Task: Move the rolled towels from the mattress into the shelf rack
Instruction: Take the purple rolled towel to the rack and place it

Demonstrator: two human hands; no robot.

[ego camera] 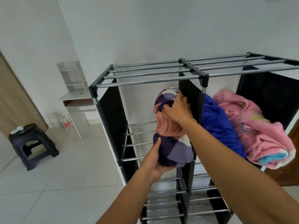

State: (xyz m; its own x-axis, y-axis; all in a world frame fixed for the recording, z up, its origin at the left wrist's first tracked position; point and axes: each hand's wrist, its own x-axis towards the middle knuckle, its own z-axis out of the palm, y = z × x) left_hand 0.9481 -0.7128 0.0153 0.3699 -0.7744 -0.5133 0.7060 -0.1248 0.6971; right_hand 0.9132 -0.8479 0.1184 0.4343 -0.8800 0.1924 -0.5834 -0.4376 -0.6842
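Nearest the camera, the left hand point(156, 156) is cupping the lower end of a rolled purple-and-peach checked towel point(171, 131) from beneath, fingers curled around the dark purple part, while the right hand point(177, 109) is gripping the upper end from above, fingers dug into the folds. Between them the roll is being held upright and slightly tilted at the open front of the shelf rack point(191, 73), in the upper left compartment, just beside the central black divider. To finish this step well, the person should be keeping both ends squeezed so the roll is not loosening, guiding it under the top rails and laying it lengthwise across the grey shelf bars point(139, 133) so that it is bridging several rather than sagging between two. That left compartment seems to be holding nothing else, though the towel is hiding part of it. Beyond the divider, the upper right compartment is already holding a blue towel point(218, 123) and, touching it on the far side, a pink towel point(262, 130) with a light blue end bulging out of the front. The lower tiers are showing bare bars only.
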